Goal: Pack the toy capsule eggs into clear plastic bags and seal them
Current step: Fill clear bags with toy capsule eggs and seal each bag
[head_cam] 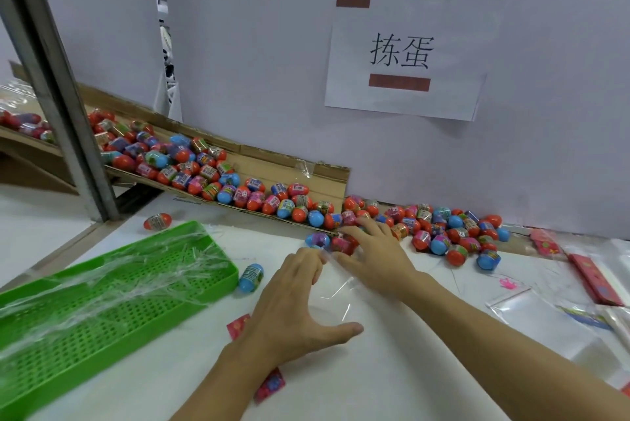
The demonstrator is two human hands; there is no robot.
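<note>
Left hand (293, 308) fingers pinching thin, slippery clear bag (335, 298) mouth; right hand (371, 253) fingers curled over light, rolling eggs (341, 245) beside it.

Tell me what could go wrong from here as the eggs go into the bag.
The clear bag looks limp between the left hand and right hand, so its mouth may fold shut. Eggs crowd the right hand at the foot of the cardboard chute; a nudge could roll some away.

I see a green perforated tray (102, 301) near left; a paper sign (409, 55) on the far wall; a cardboard chute (327, 175) below it.
</note>
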